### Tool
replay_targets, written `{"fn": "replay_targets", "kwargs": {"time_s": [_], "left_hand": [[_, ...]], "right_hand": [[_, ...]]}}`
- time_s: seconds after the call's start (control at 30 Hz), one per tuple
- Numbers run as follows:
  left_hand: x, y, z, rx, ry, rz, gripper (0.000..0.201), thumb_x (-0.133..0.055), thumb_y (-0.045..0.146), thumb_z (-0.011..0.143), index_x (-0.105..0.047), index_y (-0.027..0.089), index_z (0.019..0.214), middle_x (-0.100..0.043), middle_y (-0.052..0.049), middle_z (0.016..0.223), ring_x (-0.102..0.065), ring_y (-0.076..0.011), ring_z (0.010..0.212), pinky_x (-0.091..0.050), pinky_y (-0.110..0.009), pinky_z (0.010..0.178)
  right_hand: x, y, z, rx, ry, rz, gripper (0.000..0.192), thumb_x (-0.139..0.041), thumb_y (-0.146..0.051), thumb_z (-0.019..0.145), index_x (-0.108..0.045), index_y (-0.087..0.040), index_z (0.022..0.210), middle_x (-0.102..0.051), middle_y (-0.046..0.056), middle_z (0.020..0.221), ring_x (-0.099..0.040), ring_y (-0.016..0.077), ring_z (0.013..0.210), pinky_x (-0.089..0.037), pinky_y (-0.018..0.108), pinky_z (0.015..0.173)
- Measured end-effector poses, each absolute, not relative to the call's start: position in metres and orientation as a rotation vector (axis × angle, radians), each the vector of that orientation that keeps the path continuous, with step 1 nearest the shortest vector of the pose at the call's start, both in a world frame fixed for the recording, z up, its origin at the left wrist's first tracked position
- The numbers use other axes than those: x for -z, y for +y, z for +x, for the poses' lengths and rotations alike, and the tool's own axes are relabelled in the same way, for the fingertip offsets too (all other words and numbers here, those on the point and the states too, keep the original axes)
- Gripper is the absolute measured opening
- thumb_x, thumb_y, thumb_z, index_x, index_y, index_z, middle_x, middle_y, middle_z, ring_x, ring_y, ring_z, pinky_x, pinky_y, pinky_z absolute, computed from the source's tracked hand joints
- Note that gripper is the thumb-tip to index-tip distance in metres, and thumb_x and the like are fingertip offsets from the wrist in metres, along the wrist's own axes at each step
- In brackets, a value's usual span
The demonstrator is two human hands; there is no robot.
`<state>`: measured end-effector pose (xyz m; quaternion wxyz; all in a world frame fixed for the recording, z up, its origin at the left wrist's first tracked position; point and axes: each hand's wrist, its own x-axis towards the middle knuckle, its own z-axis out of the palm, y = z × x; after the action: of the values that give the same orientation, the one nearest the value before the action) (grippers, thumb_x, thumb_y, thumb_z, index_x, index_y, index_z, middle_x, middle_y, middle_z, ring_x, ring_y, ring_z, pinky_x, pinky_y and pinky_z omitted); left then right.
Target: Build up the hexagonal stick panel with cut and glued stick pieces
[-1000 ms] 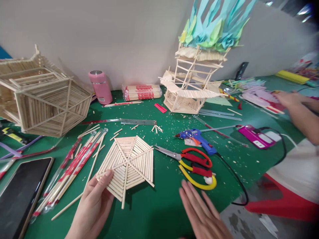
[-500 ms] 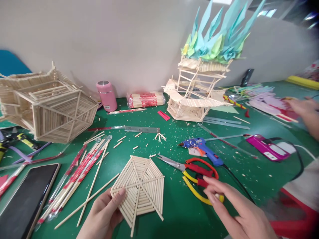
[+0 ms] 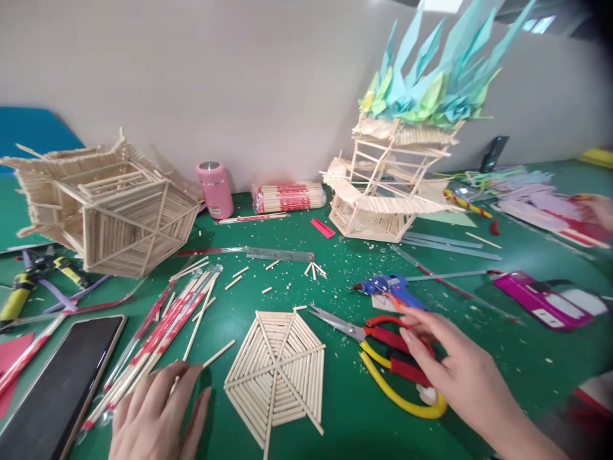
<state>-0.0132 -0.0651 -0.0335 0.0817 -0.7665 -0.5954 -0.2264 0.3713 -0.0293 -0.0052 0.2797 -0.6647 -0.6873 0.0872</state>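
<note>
Scissors [image 3: 383, 358] with red and yellow handles lie on the green table [image 3: 479, 338] near its front edge, blades pointing left toward a flat hexagonal panel of wooden sticks [image 3: 276, 377]. The right hand [image 3: 460, 370] rests on the red handles, fingers spread and slightly curled over them, not clamped around anything. The left hand [image 3: 156, 415] lies open, palm down, at the front edge just left of the panel, its fingertips on loose chopsticks [image 3: 158, 332] in red-printed wrappers. Beyond the scissors sits a blue glue gun [image 3: 390, 287], and farther right a magenta device [image 3: 543, 303]. Left of the chopsticks, at the front left corner, lies a dark tablet [image 3: 57, 390]. Toward the back edge stand a large hexagonal stick frame [image 3: 119, 211] on the left, a pink bottle [image 3: 215, 190], a pack of chopsticks [image 3: 287, 197], and a stick tower [image 3: 387, 185] topped with folded blue-green paper [image 3: 431, 70].
</note>
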Motion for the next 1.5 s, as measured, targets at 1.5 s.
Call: {"fn": "replay_targets", "kwargs": {"time_s": [1.5], "left_hand": [[0.017,-0.041,0.051,1.062,-1.564,-2.486,0.010,-0.051,0.018,0.081,-0.060,0.022,0.085,-0.064,-0.003,0.083,-0.053,-0.0224,0.087,-0.033,-0.040,0.079]], "right_hand": [[-0.013,0.003,0.257,-0.531,-2.342,-1.251,0.045,-0.035,-0.004,0.082,-0.047,-0.018,0.123,-0.066,0.005,0.102,-0.057,0.0203,0.092,-0.050,0.038,0.081]]}}
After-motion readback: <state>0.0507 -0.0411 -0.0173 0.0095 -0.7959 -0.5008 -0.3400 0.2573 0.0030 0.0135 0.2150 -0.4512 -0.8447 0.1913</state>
